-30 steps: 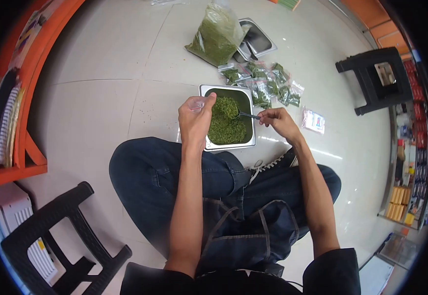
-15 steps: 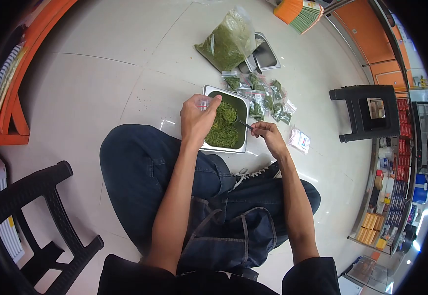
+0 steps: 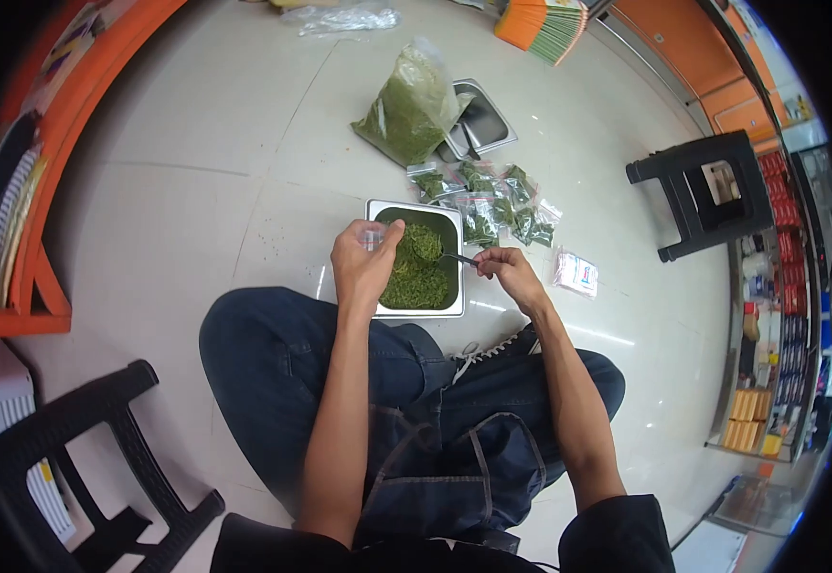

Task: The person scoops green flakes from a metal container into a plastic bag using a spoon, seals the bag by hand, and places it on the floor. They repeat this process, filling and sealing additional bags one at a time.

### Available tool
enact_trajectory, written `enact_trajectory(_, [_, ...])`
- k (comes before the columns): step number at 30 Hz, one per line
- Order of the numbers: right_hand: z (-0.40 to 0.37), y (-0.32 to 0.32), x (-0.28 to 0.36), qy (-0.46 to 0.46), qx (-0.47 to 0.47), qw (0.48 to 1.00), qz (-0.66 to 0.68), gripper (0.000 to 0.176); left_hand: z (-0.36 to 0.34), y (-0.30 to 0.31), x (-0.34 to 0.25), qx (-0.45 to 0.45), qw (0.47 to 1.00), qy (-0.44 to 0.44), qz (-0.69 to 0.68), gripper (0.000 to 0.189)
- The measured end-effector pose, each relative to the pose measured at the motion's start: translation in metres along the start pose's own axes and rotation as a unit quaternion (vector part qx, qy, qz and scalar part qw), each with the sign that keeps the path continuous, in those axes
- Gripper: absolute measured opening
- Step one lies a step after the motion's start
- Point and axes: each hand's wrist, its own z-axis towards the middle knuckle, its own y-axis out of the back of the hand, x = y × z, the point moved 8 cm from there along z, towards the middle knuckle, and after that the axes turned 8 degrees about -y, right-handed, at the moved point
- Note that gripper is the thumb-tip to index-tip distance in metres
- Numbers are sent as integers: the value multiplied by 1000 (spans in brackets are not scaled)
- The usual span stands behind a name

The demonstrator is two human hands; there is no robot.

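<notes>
A metal tray (image 3: pixel 456 286) holding chopped green herbs (image 3: pixel 416 288) rests on the floor in front of my crossed legs. My right hand (image 3: pixel 510 270) pinches the dark handle of a spoon (image 3: pixel 462 259), whose bowl is heaped with herbs over the tray. At the tray's left edge, my left hand (image 3: pixel 366 263) has its fingers closed on a small clear plastic bag (image 3: pixel 371 237). Several filled zip bags (image 3: pixel 480 218) lie just beyond the tray. Behind them stands a large clear bag of herbs (image 3: pixel 406 110).
A second metal tray (image 3: pixel 492 122) sits beside the large bag. A small white packet (image 3: pixel 576 273) lies to the right. Black stools stand at right (image 3: pixel 712 196) and lower left (image 3: pixel 101 449). An orange broom (image 3: pixel 542 27) is at the top, shelves (image 3: pixel 769 353) at far right.
The view has shifted, so the floor items appear lower and slightly left. Both hands keep their holds, with the loaded spoon still over the tray.
</notes>
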Motion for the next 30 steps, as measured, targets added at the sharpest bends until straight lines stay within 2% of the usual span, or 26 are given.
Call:
enact_trajectory(2, [-3,7,7,5,-15,1000,9,16,2,0,-1,11,998,-21,50,42])
enact_trajectory(3, [-8,12,18,25,-35,999,-7,15,3,-3,5,41,996,12,72,40])
enact_trajectory(4, [-13,17,30,44,-55,997,-22,15,2,-4,4,46,996,3,82,40])
enact_trajectory(6, [-26,25,48,81,-81,993,-40,15,-4,-2,-15,4,970,-119,211,37])
enact_trajectory(7, [-36,26,62,105,-92,989,-54,17,-9,-2,-30,-47,944,-223,240,31])
enact_trajectory(8, [-47,27,76,128,-103,984,-67,19,-9,-4,-27,-42,940,-229,249,31])
enact_trajectory(10, [-59,29,88,134,-107,983,-63,18,-18,-8,-56,-49,909,-316,267,26])
enact_trajectory(11, [-64,30,91,138,-110,982,-70,17,-18,-10,-57,-44,905,-321,275,26])
enact_trajectory(13, [-67,30,91,150,-116,978,-86,17,-14,-27,-50,63,919,-292,259,26])
enact_trajectory(15, [-74,31,98,161,-124,974,-103,17,-20,-32,-56,63,904,-321,276,30])
enact_trajectory(18, [-76,28,99,103,-127,976,-141,19,-27,-35,-64,73,884,-353,297,39])
enact_trajectory(20, [-79,28,102,153,-142,961,-181,19,-31,-41,-64,92,880,-359,298,44])
enact_trajectory(21, [-83,26,107,212,-179,937,-214,20,-33,-44,-67,93,865,-383,309,45])
enact_trajectory(26, [-81,11,100,210,-161,935,-235,17,-39,-55,-68,125,839,-409,337,55])
enact_trajectory(28, [-94,-4,112,264,-169,902,-295,14,-38,-58,-64,131,841,-406,333,55])
enact_trajectory(30, [-103,-15,115,253,-167,895,-328,14,-38,-59,-63,137,844,-400,331,56])
